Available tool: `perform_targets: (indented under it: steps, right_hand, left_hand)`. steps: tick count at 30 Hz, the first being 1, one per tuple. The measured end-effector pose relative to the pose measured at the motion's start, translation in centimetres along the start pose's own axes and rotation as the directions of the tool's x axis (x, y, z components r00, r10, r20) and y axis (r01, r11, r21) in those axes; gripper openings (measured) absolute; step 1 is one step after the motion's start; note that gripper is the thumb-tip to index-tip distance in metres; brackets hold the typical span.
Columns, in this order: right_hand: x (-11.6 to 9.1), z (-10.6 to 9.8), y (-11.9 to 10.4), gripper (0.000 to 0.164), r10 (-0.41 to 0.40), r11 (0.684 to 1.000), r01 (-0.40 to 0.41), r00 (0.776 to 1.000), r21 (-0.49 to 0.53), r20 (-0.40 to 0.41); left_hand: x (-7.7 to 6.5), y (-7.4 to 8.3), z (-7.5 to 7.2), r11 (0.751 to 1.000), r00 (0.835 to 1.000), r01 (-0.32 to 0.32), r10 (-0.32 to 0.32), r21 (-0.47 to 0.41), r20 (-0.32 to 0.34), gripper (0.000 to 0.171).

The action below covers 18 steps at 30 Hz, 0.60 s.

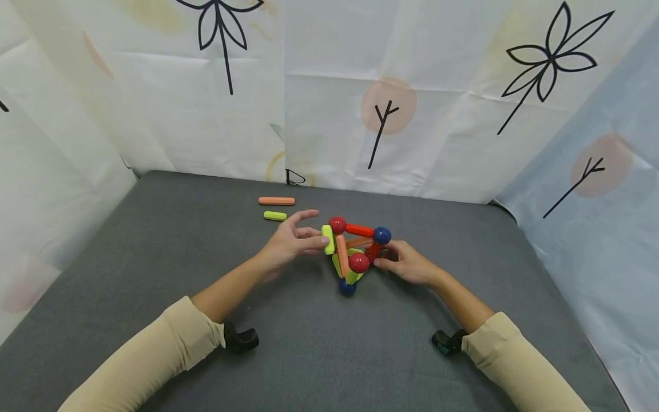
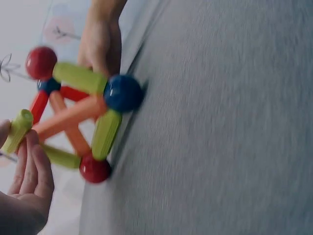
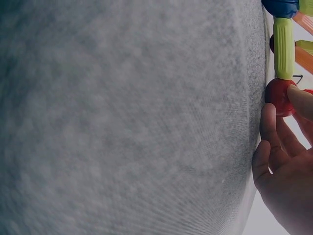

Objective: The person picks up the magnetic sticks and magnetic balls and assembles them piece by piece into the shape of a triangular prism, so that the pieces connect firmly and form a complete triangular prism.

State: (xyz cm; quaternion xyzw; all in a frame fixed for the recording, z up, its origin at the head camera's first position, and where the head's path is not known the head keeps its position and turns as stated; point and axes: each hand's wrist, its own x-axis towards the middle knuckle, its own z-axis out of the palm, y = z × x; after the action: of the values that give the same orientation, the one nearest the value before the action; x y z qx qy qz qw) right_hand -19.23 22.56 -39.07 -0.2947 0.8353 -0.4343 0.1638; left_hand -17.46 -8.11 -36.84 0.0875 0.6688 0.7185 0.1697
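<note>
A frame of coloured rods and balls (image 1: pixel 342 257) stands on the grey table, with red and blue balls joined by orange, red and yellow-green rods. My left hand (image 1: pixel 290 243) pinches a short yellow-green rod (image 1: pixel 328 240) between thumb and fingers, upright beside the frame's upper left red ball (image 1: pixel 337 225). In the left wrist view the end of that rod (image 2: pixel 22 122) faces the camera. On the frame's right side, my right hand (image 1: pixel 409 263) grips a low red ball (image 3: pixel 279 97) with thumb and fingers, plain in the right wrist view.
Behind my left hand, an orange rod (image 1: pixel 276 201) and a short yellow-green rod (image 1: pixel 275 216) lie loose on the grey table (image 1: pixel 309 355). A white patterned curtain (image 1: pixel 329 114) borders the table at the back and sides.
</note>
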Motion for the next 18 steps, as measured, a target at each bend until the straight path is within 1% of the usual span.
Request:
perform_targets:
  steps: [2,5,9,12,14,18]
  right_hand:
    - [0.0,0.0,0.0,0.035,-0.002,1.000,0.002,1.000,0.001,-0.001]
    - [0.0,0.0,0.0,0.035,-0.004,1.000,0.004,1.000,0.004,-0.001]
    - [0.0,0.1,0.0,0.035,-0.004,1.000,0.004,1.000,0.002,-0.003]
    - [0.0,0.0,0.0,0.035,-0.005,1.000,0.005,1.000,-0.003,-0.006]
    - [0.0,0.0,0.0,0.034,-0.005,1.000,0.005,1.000,-0.007,-0.009]
    - [0.0,0.1,0.0,0.033,-0.009,1.000,0.009,1.000,-0.011,-0.013]
  left_hand:
    - [-0.1,0.1,0.8,0.999,1.000,-0.013,0.013,-0.034,-0.003,0.066]
    - [-0.4,0.3,2.0,0.998,0.999,-0.031,0.029,-0.063,-0.038,0.067]
    - [-0.6,0.5,3.3,0.998,0.994,-0.035,0.030,-0.045,-0.107,0.069]
    - [-0.6,0.6,3.8,1.000,0.990,-0.020,0.018,-0.017,-0.137,0.069]
    - [-0.5,0.6,4.0,1.000,0.990,-0.008,0.007,-0.005,-0.144,0.068]
    - [-0.4,0.7,4.3,1.000,0.994,0.007,-0.008,-0.007,-0.113,0.071]
